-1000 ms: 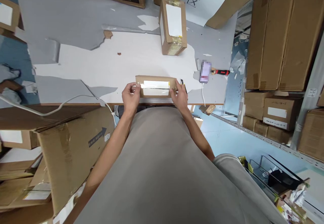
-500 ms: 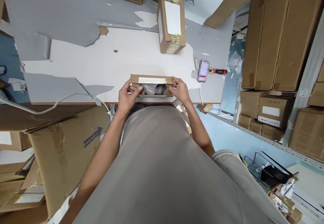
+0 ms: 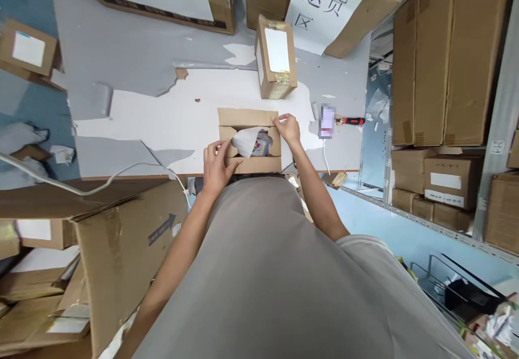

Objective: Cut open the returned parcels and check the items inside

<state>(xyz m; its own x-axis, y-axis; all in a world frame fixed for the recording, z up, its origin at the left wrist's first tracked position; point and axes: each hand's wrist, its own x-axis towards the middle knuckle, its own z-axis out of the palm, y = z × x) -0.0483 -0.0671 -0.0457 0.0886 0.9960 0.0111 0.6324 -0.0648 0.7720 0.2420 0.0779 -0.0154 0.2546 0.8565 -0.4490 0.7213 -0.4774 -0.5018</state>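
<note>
A small cardboard box [image 3: 258, 165] lies at the table's front edge with its flaps folded out. Inside it are crumpled pale wrapping [image 3: 245, 143] and a blue-purple printed item [image 3: 261, 147], whose kind I cannot make out. My left hand [image 3: 217, 167] grips the box's left end, thumb over the front flap and fingers by the side flap. At the far right corner, my right hand [image 3: 288, 131] pinches the raised back flap between thumb and fingers.
A taped box [image 3: 276, 56] with a white label stands farther back. To the right lie a phone [image 3: 327, 121] on a cable and a red-black handled tool [image 3: 352, 121]. A large open carton [image 3: 130, 245] is at lower left; shelves of boxes [image 3: 446, 180] line the right.
The box's flaps have spread apart, showing more of its contents. My left hand has shifted down its left end; my right hand stays on the back flap. The view has shifted too.
</note>
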